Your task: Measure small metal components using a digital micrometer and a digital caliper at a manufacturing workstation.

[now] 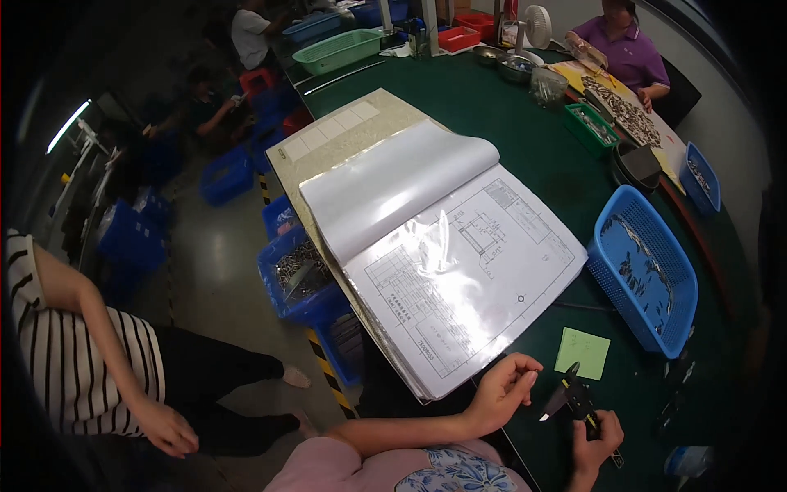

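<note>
My right hand (598, 444) is wrapped round a black caliper (579, 398), its jaws pointing up and to the left over the green table. To its left is my left hand (502, 395), fingers curled and thumb pressed toward them; whatever they may hold is too small or hidden to make out. Just beyond the caliper lies a light green paper note (583, 353). An open binder (484, 271) of technical drawings in glossy plastic sleeves rests beyond my left hand, one sleeve bulging upward. A blue basket (608, 271) with small dark metal parts stands to the right.
A plastic bottle (689, 462) is at the lower right. Across the green table (525, 123), a person in purple (627, 53) sits by many small parts, with a green basket (592, 131) nearby. Left stands a person in stripes (98, 353); blue bins (297, 275) sit beside the table.
</note>
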Motion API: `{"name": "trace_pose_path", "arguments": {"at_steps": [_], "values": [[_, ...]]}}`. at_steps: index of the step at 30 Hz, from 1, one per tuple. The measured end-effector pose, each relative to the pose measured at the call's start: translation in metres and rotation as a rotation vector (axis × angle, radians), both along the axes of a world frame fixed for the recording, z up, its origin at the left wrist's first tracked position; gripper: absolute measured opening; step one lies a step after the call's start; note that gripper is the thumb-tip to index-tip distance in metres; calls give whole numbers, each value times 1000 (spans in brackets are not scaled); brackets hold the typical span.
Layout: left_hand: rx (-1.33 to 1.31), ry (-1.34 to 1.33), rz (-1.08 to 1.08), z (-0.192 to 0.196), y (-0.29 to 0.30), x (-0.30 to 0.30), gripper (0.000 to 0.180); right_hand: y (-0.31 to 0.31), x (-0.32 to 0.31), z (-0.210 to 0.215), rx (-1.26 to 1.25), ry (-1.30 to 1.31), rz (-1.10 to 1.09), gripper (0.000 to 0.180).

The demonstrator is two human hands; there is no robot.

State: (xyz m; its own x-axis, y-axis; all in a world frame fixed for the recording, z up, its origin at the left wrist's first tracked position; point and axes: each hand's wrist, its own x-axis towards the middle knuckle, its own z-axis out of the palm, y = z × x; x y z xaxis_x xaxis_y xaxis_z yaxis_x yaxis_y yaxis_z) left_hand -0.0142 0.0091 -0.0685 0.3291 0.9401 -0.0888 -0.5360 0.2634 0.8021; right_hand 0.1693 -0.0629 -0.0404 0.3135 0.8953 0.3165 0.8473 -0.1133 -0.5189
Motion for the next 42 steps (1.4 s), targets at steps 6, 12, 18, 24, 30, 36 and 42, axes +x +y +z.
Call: {"name": "trace_pose_path", "arguments": {"at_steps": [6,12,18,24,30,36,42], "values": [[67,72,89,-1,2,-14,19,21,-9,-4,47,-90,96,33],[175,119,-85,-3,11,12,18,13,14,-5,-14,-121,-27,33],[41,64,153,7,14,5,15,28,13,-12,23,-143,47,36],[257,117,18,-2,8,7,16,9,11,-6,-76,-119,-32,40],[311,134,65,-3,12,-6,14,22,-5,-1,-108,-166,-24,36],[362,168,48,-3,11,-14,15,25,-6,-3,-83,-133,-23,36],[308,113,51,1,6,6,16,7,10,-4,-160,-101,-68,41]]}}
